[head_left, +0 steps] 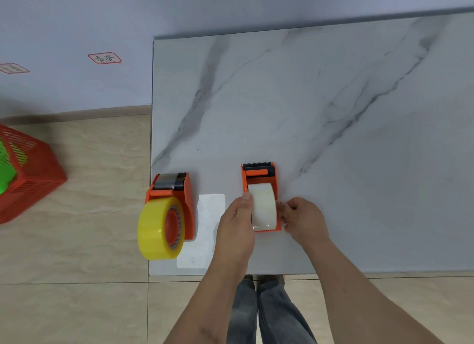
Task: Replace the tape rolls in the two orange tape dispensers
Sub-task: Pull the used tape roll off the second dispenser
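Two orange tape dispensers stand near the front edge of the marble table point(333, 138). The left dispenser point(186, 202) carries a yellow tape roll point(154, 231) on its hub, at the table's left edge. The right dispenser point(259, 174) holds a white tape roll point(264, 205). My left hand point(237, 223) presses against the left side of that white roll, thumb on its top. On the other side, my right hand point(302, 220) pinches the dispenser's right wall and the roll. The lower part of this dispenser is hidden by my hands.
A white card point(205, 231) lies flat between the two dispensers. A red mesh basket point(30, 174) with something green inside stands on the tiled floor to the left. The table's left edge runs right beside the yellow roll. My legs show below the front edge.
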